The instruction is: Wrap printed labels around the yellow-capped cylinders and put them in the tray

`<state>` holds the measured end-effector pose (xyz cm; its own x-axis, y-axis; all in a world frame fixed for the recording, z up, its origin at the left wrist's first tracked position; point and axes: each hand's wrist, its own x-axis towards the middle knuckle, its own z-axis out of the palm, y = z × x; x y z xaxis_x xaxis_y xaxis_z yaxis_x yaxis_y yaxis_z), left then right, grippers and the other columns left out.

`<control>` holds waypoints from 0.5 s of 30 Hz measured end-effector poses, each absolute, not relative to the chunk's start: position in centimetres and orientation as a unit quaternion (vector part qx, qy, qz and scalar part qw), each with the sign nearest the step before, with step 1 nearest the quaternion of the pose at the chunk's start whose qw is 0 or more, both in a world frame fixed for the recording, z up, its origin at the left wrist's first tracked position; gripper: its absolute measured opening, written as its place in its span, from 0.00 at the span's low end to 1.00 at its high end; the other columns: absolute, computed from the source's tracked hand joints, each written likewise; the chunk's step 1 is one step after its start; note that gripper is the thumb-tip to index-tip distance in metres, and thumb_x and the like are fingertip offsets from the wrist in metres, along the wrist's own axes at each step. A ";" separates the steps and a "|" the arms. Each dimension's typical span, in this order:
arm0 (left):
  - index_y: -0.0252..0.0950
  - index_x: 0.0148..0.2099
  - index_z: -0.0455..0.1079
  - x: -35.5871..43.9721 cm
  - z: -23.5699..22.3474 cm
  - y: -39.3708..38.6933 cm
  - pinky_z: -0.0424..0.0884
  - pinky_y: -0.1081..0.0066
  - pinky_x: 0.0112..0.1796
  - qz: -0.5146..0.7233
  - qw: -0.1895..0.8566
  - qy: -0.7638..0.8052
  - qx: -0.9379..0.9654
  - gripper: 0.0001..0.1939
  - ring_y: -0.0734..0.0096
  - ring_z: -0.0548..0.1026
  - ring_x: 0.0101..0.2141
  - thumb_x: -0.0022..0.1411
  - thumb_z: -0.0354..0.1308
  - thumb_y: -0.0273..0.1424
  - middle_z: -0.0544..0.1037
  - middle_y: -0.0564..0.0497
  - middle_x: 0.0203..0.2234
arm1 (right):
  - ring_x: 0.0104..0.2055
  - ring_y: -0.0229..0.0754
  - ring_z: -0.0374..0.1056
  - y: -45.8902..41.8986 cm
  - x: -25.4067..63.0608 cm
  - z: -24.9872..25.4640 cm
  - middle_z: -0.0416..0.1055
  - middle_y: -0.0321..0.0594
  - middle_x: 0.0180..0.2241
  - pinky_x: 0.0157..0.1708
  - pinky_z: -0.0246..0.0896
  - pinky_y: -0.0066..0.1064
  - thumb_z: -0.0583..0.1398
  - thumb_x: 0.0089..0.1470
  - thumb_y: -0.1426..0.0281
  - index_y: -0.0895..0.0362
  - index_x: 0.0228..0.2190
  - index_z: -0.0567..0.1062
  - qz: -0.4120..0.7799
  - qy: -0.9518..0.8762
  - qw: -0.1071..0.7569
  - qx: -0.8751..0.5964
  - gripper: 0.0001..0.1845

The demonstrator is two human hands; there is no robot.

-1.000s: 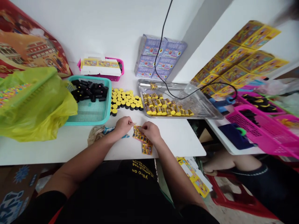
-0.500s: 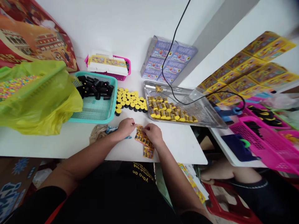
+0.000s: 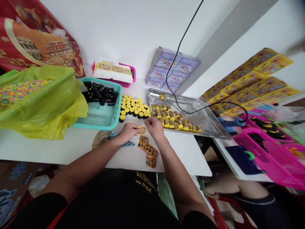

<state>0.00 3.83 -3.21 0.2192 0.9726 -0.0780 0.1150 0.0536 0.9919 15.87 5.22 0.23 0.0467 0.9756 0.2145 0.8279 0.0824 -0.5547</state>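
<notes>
My left hand (image 3: 130,132) is closed, pinching a small yellow printed label (image 3: 142,130) above the white table. My right hand (image 3: 155,128) is just right of that label, fingers drawn together near the front of the yellow-lidded jars. Whatever its fingertips hold, if anything, is too small to make out. Below the hands lie more printed labels (image 3: 148,149), spread in a short overlapping row. Beyond them stand many small black jars with yellow lids (image 3: 132,106). Labelled yellow jars (image 3: 170,119) lie in the metal tray (image 3: 207,122) to the right.
A teal basket (image 3: 102,119) holds black containers. A yellow plastic bag (image 3: 59,105) of colourful beads sits at left, a crumpled cloth (image 3: 100,139) near my left forearm. Purple boxes (image 3: 170,68) stand against the wall. A black cable (image 3: 177,54) hangs over the tray. Another person's leg (image 3: 238,186) shows at right.
My left hand now holds a label raised off the row on the table. My right hand has left the labels and moved away from me, towards the yellow-lidded jars. The view has tilted slightly.
</notes>
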 end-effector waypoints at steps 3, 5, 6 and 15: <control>0.35 0.19 0.62 -0.1 -3.2 4.0 0.57 0.75 0.20 0.385 0.543 0.505 0.549 0.21 0.74 0.67 0.18 0.43 0.67 0.44 0.63 0.57 0.13 | 0.42 0.50 0.70 8.0 13.5 1.0 0.73 0.50 0.40 0.40 0.62 0.36 0.59 0.54 0.65 0.58 0.40 0.72 0.033 -0.699 0.162 -0.696 0.13; 0.35 0.19 0.62 -0.3 -3.1 4.0 0.56 0.75 0.19 0.379 0.544 0.515 0.543 0.21 0.74 0.67 0.18 0.42 0.68 0.43 0.63 0.57 0.12 | 0.44 0.53 0.71 9.3 12.1 1.3 0.73 0.54 0.42 0.40 0.62 0.37 0.59 0.55 0.64 0.60 0.42 0.70 0.023 -0.701 0.093 -0.707 0.15; 0.35 0.20 0.62 -0.3 -3.1 4.1 0.56 0.75 0.19 0.377 0.541 0.516 0.546 0.21 0.74 0.68 0.17 0.41 0.68 0.43 0.64 0.57 0.12 | 0.44 0.54 0.71 9.7 11.6 1.3 0.72 0.56 0.43 0.40 0.62 0.37 0.59 0.55 0.64 0.60 0.43 0.70 0.022 -0.701 0.070 -0.709 0.16; 0.36 0.21 0.60 -0.8 -3.6 4.6 0.56 0.76 0.19 0.362 0.486 0.497 0.621 0.19 0.77 0.65 0.16 0.44 0.67 0.39 0.65 0.59 0.13 | 0.40 0.51 0.71 8.3 12.5 1.7 0.74 0.48 0.38 0.37 0.62 0.35 0.59 0.49 0.66 0.57 0.39 0.70 0.024 -0.677 0.162 -0.718 0.14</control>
<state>-0.81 4.57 -3.62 0.2435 0.9694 -0.0323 0.2653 -0.0345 0.9636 12.51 8.34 1.70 0.0834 0.9792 0.1850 0.9637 -0.0320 -0.2651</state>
